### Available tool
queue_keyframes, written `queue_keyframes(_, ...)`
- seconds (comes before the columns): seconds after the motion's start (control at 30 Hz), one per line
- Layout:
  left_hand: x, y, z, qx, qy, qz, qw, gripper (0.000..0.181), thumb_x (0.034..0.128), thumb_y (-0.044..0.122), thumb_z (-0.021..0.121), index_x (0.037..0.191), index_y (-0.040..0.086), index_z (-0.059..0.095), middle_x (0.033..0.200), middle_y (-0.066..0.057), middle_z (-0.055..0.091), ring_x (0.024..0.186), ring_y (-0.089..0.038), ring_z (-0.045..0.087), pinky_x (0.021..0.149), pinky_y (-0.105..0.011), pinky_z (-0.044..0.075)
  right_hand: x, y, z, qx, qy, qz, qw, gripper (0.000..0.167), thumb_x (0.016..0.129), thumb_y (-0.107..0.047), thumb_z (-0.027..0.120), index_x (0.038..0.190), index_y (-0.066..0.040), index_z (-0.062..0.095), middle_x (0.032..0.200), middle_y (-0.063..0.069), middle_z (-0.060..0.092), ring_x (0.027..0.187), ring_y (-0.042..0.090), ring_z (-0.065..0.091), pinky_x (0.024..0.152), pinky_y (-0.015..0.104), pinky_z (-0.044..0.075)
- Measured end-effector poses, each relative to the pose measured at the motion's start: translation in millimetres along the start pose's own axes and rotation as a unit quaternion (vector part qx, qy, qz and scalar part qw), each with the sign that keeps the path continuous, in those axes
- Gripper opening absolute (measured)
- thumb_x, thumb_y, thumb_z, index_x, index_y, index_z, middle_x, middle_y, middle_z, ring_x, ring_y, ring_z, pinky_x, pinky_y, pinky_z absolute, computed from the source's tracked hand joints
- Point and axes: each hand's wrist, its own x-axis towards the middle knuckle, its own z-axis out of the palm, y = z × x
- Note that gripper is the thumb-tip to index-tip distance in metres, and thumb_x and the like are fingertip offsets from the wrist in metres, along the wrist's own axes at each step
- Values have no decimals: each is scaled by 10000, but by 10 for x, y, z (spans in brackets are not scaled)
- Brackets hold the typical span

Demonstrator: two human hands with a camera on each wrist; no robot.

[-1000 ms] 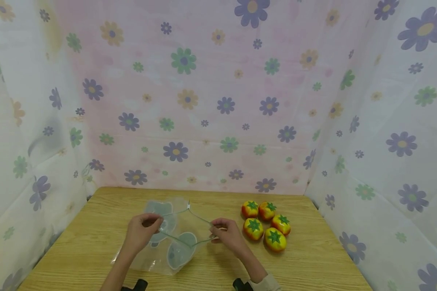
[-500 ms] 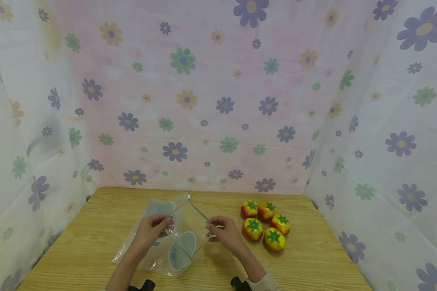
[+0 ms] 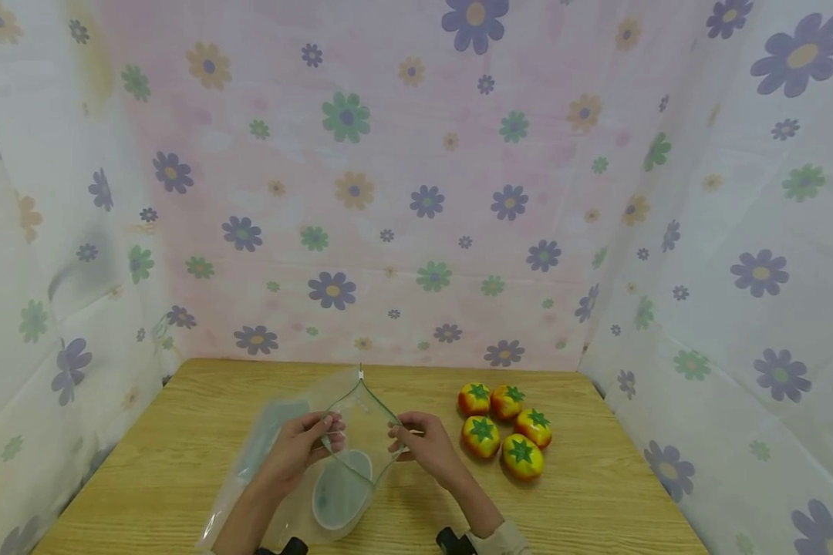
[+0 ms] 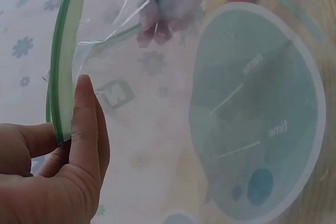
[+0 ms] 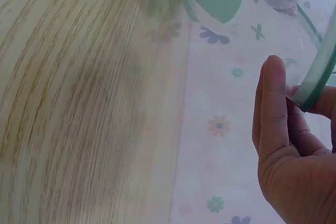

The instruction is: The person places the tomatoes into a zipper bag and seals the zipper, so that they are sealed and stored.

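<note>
Left hand nearer right hand than before, clear bag in both hands' pinch

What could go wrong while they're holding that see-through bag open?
The left grip and right grip pinch only the green rim of the clear bag, so if one slipped, the bag might flop closed. The round fruits sit loose on the table near the right grip, so a bump could perhaps roll one away.
</note>
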Motion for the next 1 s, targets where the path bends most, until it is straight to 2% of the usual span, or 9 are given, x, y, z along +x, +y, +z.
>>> queue_keyframes(0.17, 23, -20, 47, -34, 132, -87, 9999, 369, 1097, 142, 465, 1345, -130, 497, 1050, -26, 678, 910, -85, 682, 854, -258, 592, 4, 2, 6, -81, 12, 39, 10000, 272, 1040, -125, 588, 1170, 106, 650, 1011, 117, 696, 859, 213, 724, 740, 344, 633)
queue_keyframes(0.37, 35, -28, 83, -40, 116, -49, 9999, 437, 1091, 163, 488, 1386, -157, 447, 1082, -54, 695, 903, -81, 685, 833, -246, 592, -3, -11, 9, -24, -29, 175, 9998, 249, 1039, -139, 593, 1140, 74, 670, 1039, 169, 690, 853, 185, 718, 742, 348, 633)
queue_keyframes(0.53, 63, -65, 105, 75, 58, 13, 10000, 391, 1084, 163, 507, 1340, -133, 508, 1058, -59, 705, 895, -96, 684, 808, -257, 599, -12, 0, -8, -34, -72, 217, 9997, 259, 1043, -154, 587, 1149, 66, 674, 1063, 217, 675, 846, 168, 707, 738, 360, 635)
queue_keyframes(0.8, 130, -113, 172, 268, 77, 184, 9994, 373, 1072, 106, 516, 1299, -190, 514, 1001, -81, 713, 863, -102, 701, 780, -271, 612, -24, 36, -44, -23, -175, 249, 9995, 318, 1054, -196, 578, 1163, 94, 649, 1023, 118, 680, 872, 200, 706, 744, 398, 636)
queue_keyframes(1.0, 176, -110, 235, 390, 191, 158, 9989, 375, 1059, 97, 540, 1305, -185, 528, 1020, -133, 719, 845, -106, 709, 762, -271, 615, -40, 6, -59, -75, -137, 222, 9996, 390, 1046, -241, 598, 1167, 128, 622, 1055, 189, 660, 889, 236, 709, 747, 399, 635)
